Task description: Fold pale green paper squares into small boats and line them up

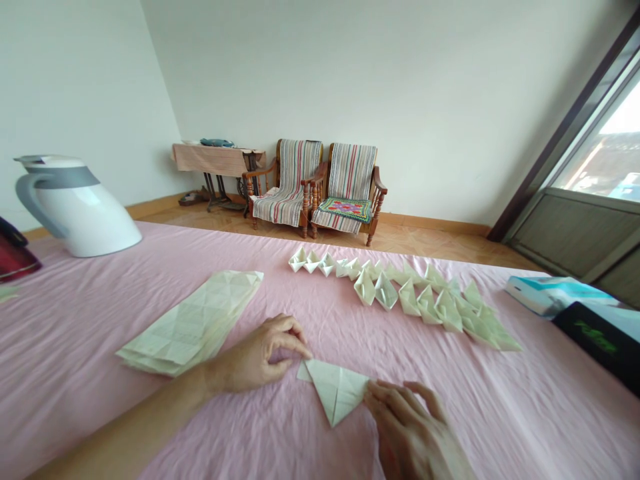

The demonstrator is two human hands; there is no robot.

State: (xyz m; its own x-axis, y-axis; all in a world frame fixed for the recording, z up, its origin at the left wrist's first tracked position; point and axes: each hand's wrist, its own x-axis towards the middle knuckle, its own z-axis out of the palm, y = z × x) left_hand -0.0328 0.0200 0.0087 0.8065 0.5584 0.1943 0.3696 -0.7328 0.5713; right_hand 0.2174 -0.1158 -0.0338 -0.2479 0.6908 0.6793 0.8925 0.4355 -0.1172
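A pale folded sheet of paper lies on the pink cloth in front of me, a triangle pointing down with a small flap at its left. My left hand is closed, its index fingertip on the paper's upper left corner. At the right corner, the fingers of my right hand hold the edge; its thumb is hidden. Left of my hands is a stack of creased paper sheets. Beyond them stand rows of folded paper boats, several touching one another.
The pink tablecloth is wrinkled. A white and grey jug stands at the left, near a dark red object. On the right lie a blue and white packet and a black box. Two wooden chairs stand beyond the table.
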